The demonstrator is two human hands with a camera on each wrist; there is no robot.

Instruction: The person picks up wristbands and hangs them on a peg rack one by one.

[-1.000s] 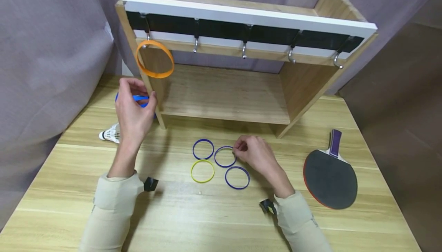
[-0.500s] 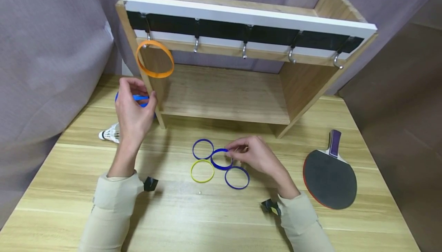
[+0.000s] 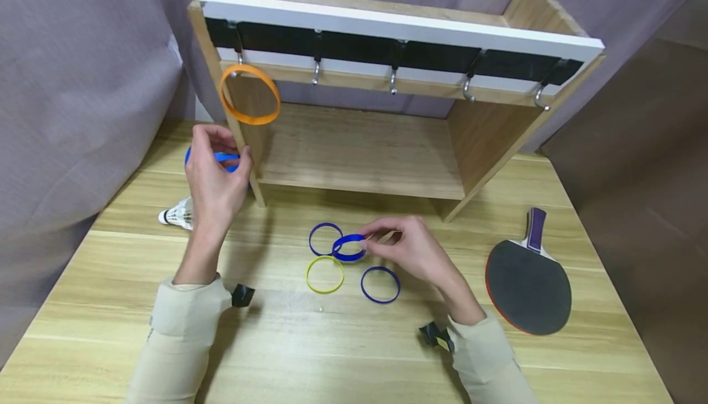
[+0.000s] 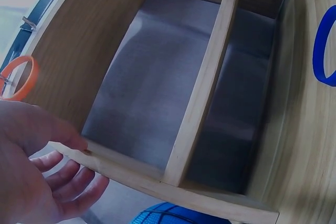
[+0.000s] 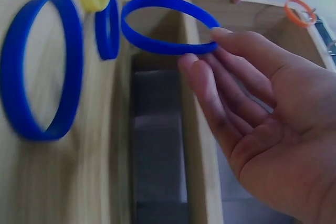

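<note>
My left hand [image 3: 214,176] grips the left side panel [image 4: 123,174] of a wooden shelf, thumb on its front edge and fingers on the outer side. With thumb and fingertips my right hand [image 3: 413,249] pinches a thin blue ring [image 5: 168,48], tilted and raised off the table. On the tabletop nearby lie a second blue ring [image 3: 325,224], a yellow ring [image 3: 325,292] and a third blue ring [image 3: 380,302]. An orange ring [image 3: 251,121] hangs from the leftmost hook [image 3: 240,58] above my left hand.
Several more metal hooks, one of them a hook [image 3: 393,81] near the middle, line the shelf's white front board [image 3: 398,18]. A table tennis bat [image 3: 528,287] lies at right. A shuttlecock [image 3: 178,214] and a blue rounded thing [image 4: 176,214] sit left of the shelf.
My right hand has taken the middle blue ring, which lay flat, and lifted and tilted it, moving slightly left. The left hand stays on the panel.
</note>
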